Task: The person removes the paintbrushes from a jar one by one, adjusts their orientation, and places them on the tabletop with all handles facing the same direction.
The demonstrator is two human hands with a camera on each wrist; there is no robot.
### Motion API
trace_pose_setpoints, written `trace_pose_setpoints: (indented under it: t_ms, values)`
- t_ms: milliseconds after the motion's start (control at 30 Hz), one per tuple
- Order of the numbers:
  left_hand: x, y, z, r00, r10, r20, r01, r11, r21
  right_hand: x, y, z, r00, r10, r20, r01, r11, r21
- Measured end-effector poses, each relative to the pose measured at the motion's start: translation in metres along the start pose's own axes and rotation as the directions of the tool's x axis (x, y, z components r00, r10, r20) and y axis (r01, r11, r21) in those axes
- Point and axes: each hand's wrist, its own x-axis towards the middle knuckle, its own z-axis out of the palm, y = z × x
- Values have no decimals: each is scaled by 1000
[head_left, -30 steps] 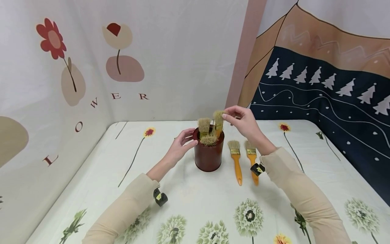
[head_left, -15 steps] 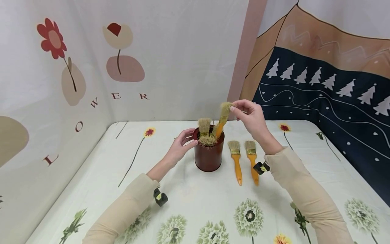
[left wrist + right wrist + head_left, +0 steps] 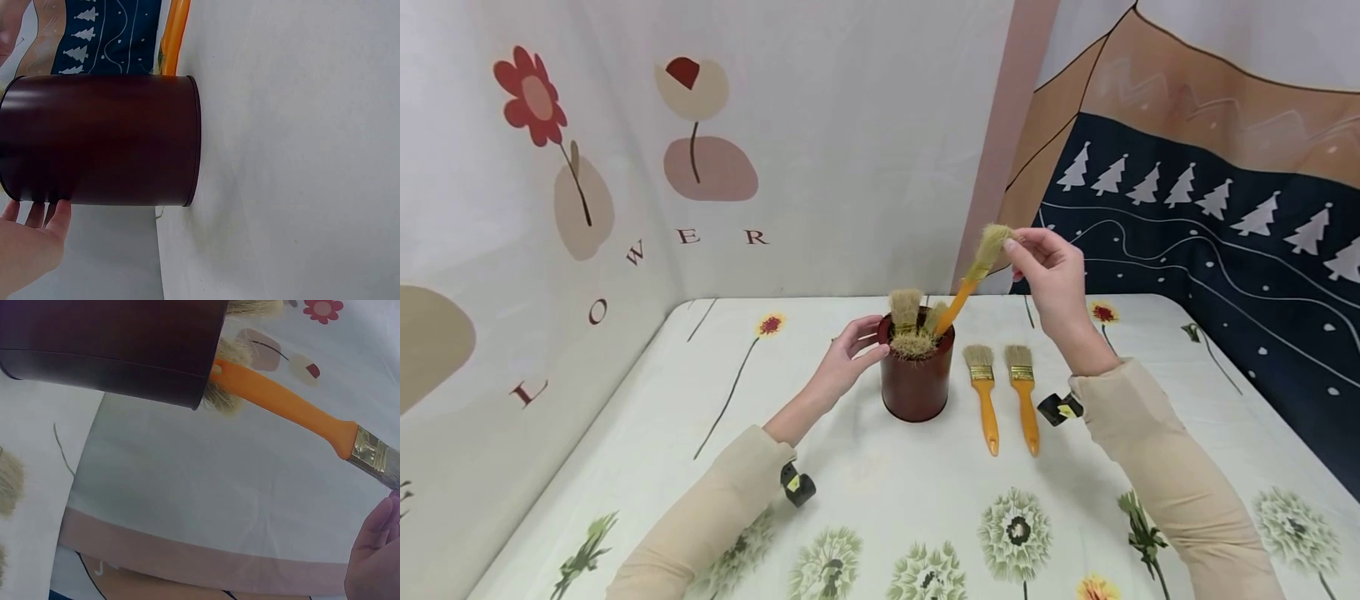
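My right hand [image 3: 1051,271] pinches a paintbrush [image 3: 962,298] by its bristles. The brush slants bristles up, with the end of its orange handle right at the rim of a dark red cylindrical container [image 3: 915,383]. In the right wrist view the orange handle [image 3: 275,397] and its metal ferrule show plainly. My left hand [image 3: 850,360] touches the container's left side near the rim with fairly straight fingers. Inside the container other brushes stand bristles up, including an upright one [image 3: 906,308]. The left wrist view shows the fingertips [image 3: 64,209] against the container's wall.
Two more paintbrushes, a nearer one [image 3: 981,392] and one [image 3: 1023,392] farther right, lie side by side on the table to the container's right, bristles away from me. A flower-print cloth [image 3: 880,500] covers the table. Printed curtains [image 3: 850,167] hang behind and beside it.
My right hand has drawn the paintbrush up and to the right, and more of its orange handle shows above the rim. The left hand has stayed at the container.
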Motion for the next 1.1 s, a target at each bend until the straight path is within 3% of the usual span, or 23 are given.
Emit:
trace_pose_setpoints:
  t_ms: [167,367,500,833,1100]
  values:
    - [3,-4,1,1000,5,9,-5,1000,2,1,-4,-7,996,-19,-86,26,997,76]
    - [11,-22,-2,1000,17,-8,-17,1000,0,1,-5,-15,979,-76,-187,92,992,81]
    - [11,-27,-4,1000,18,-15,-18,1000,2,0,-3,-20,974,-70,-213,89,993,82]
    - [12,-28,-6,1000,10,-5,-10,1000,-23,-3,8,-36,988,22,-155,-39,993,-110]
    - [10,-26,-5,999,27,-20,-27,1000,-6,-8,22,-53,988,123,-92,-149,910,-386]
